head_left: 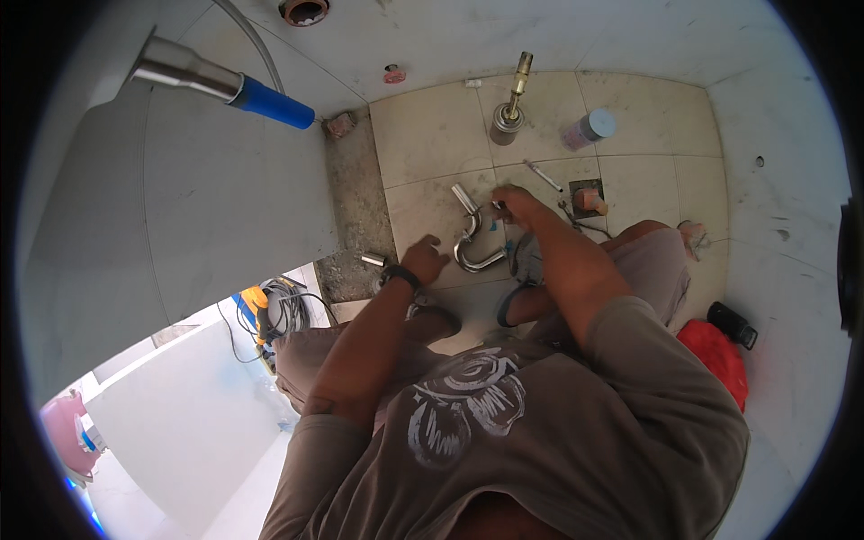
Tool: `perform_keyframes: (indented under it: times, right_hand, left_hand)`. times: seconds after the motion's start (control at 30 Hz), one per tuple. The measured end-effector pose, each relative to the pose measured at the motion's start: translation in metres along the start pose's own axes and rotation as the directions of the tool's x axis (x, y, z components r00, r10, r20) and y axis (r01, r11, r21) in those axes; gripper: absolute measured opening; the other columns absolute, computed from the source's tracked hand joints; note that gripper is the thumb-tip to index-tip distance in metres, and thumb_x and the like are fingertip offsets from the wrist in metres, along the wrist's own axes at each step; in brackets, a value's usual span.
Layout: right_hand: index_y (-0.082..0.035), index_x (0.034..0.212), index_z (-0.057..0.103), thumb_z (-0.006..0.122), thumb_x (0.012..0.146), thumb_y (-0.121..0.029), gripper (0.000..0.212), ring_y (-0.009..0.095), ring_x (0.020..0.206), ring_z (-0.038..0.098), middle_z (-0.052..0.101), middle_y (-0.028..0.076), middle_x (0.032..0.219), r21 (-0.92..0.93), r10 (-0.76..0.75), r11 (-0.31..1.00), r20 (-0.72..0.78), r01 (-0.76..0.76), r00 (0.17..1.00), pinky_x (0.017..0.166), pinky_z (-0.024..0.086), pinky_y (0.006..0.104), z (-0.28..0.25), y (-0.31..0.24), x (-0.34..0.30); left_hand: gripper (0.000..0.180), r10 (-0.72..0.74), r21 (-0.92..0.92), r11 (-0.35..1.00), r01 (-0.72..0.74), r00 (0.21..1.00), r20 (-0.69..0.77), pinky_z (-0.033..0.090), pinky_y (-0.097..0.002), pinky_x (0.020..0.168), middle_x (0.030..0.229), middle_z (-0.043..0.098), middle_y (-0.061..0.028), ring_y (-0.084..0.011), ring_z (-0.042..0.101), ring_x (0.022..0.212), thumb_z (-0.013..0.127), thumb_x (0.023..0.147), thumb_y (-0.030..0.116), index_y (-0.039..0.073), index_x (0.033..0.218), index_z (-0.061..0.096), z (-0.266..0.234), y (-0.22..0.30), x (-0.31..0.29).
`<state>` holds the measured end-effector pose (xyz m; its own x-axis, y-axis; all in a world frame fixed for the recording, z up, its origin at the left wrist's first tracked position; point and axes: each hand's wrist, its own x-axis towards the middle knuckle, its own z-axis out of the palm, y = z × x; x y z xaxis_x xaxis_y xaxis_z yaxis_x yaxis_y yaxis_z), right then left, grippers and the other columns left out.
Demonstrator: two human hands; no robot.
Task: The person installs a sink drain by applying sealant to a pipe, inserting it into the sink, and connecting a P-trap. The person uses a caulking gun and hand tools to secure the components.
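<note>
A shiny chrome U-bend drain pipe (pixel 483 265) lies on the tiled floor between my feet, with a straight upper end (pixel 464 199) pointing away from me. Just left of its curve is my left hand (pixel 425 259), fingers loosely apart with nothing visible in them. My right hand (pixel 514 205) is closed beside the pipe's upper end. Something small and shiny shows at its fingertips, too small to name. Near the left wrist lies a short chrome tube (pixel 373 259). Small blue scraps (pixel 508 245) rest by the pipe's lower end.
A torch on a gas canister (pixel 507 126) and a lidded jar (pixel 588 130) stand farther off. A white marker-like stick (pixel 544 175) lies near a floor drain pipe (pixel 589 201). Upper left, a blue-ended metal pipe (pixel 270 101) juts out. A yellow power tool (pixel 256 310) sits left.
</note>
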<state>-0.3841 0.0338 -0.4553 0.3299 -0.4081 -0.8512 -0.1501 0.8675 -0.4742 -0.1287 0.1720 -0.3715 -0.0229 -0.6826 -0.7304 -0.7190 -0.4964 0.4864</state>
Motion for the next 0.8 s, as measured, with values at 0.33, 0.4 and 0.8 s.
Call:
perform_keyframes:
  times: [0.33,0.4,0.8]
  right_hand:
    - [-0.006,0.119,0.066,0.050,0.106,-0.029,0.031,0.017,0.084,0.067,0.074,0.009,0.109,0.236,-0.288,0.951,0.443,0.199,0.849,0.071,0.048,0.0309,0.084,-0.102,-0.095]
    - [-0.006,0.120,0.065,0.047,0.108,-0.032,0.034,0.018,0.085,0.068,0.074,0.010,0.110,0.280,-0.319,0.939,0.486,0.200,0.814,0.073,0.048,0.0318,0.107,-0.118,-0.109]
    - [-0.010,0.103,0.063,0.043,0.111,-0.040,0.036,0.023,0.082,0.071,0.072,0.008,0.092,0.180,-0.315,0.945,0.264,0.275,0.912,0.072,0.052,0.0348,0.247,-0.222,-0.095]
  left_hand:
    - [0.065,0.098,-0.476,0.848,-0.233,0.951,-0.292,0.056,-0.0367,0.086,0.115,0.068,-0.0153,-0.0229,0.068,0.103,0.075,0.093,0.036,-0.003,0.139,0.053,-0.097,0.054,-0.040]
    - [0.063,0.109,-0.550,0.787,-0.279,0.941,-0.322,0.056,-0.0362,0.086,0.116,0.067,-0.0129,-0.0210,0.066,0.102,0.073,0.095,0.035,-0.003,0.140,0.052,-0.112,0.065,-0.055]
    - [0.050,-0.030,-0.776,0.442,-0.449,0.858,-0.513,0.054,-0.0386,0.088,0.120,0.067,-0.0109,-0.0220,0.067,0.104,0.062,0.100,0.022,0.002,0.145,0.050,-0.216,0.073,-0.050]
